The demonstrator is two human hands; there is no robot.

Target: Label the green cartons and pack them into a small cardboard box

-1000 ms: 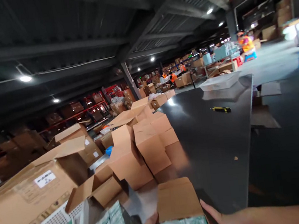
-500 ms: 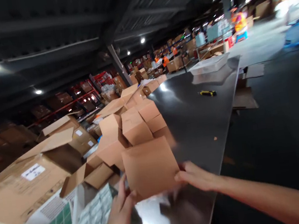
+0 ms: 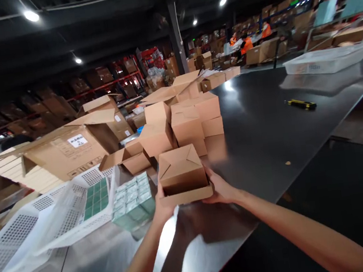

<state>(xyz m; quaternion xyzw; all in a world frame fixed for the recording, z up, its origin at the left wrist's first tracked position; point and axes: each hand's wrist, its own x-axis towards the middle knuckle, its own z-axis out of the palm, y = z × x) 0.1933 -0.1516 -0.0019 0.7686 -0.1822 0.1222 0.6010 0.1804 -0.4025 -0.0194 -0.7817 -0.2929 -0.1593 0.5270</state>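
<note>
Both hands clasp a small brown cardboard box (image 3: 183, 176) with folded-in top flaps, held above the near edge of the glossy black table (image 3: 266, 116). The left hand (image 3: 162, 207) wraps its left end, the right hand (image 3: 221, 188) its right end. The fingers of both are mostly hidden behind the box.

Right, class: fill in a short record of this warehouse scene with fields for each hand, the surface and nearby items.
left hand: grips the small cardboard box on its left side
right hand: grips the same box's right side
surface: dark table
behind box: stacked cartons
left of box: green packets, white crate
far right: yellow-black tool, clear tray
</note>
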